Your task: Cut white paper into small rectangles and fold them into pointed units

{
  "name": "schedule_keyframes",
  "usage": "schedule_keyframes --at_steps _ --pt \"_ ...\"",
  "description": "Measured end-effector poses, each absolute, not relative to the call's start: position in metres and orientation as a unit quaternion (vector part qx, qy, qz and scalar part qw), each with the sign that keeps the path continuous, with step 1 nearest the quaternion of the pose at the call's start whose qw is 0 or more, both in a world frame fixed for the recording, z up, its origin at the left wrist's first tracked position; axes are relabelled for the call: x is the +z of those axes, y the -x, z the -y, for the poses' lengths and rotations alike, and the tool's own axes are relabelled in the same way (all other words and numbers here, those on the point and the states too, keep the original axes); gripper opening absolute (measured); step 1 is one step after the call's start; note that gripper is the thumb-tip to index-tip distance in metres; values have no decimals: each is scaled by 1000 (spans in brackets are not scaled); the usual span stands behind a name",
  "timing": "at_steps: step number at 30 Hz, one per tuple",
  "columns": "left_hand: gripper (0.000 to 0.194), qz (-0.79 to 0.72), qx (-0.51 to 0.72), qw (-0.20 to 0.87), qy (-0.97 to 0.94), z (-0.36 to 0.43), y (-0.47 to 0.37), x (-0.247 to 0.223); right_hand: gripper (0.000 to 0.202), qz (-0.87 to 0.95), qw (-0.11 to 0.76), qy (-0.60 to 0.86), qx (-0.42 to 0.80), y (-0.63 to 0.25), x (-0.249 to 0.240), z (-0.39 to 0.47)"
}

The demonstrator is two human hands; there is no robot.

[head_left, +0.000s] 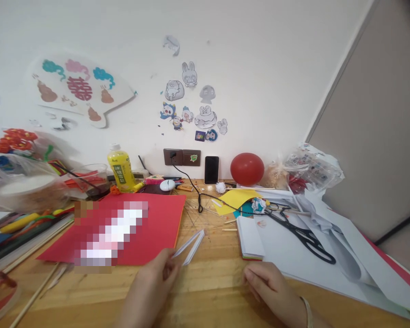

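My left hand (159,275) pinches one end of a white paper strip (194,248), folded into a narrow V whose bend points away from me. Under the V is bare wooden tabletop. My right hand (268,282) rests on the wood with its fingers curled in, and nothing shows between them. Just beyond its knuckles lies a small stack of paper (251,237), white on top with coloured edges below. To the left of the strip, a large red sheet (164,223) lies flat, partly covered by a pixelated patch.
Black-handled scissors (295,231) lie on white sheets (280,262) at right. Along the wall stand a yellow drink bottle (121,169), a phone (212,170) and a red balloon (247,169). A white mouse (167,185), black cable (200,205) and yellow paper (237,199) lie nearer.
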State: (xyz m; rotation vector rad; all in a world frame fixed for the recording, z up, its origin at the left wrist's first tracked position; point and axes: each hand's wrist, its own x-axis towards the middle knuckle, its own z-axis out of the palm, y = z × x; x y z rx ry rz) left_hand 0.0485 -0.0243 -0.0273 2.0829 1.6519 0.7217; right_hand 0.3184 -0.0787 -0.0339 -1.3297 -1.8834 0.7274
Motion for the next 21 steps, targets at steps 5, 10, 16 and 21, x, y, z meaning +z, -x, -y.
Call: schedule_keyframes --at_steps 5,10,16,21 --pt "24 -536 235 144 -798 27 -49 -34 32 732 388 547 119 -328 -28 77" --pt "24 -375 293 -19 -879 30 -50 -32 38 755 305 577 -58 -340 -38 63" --pt "25 -245 278 -205 -906 28 -54 -38 22 770 278 571 -64 -345 -46 58" --pt "23 -244 263 -227 -905 25 -51 -42 25 761 310 567 -55 -344 -41 62"
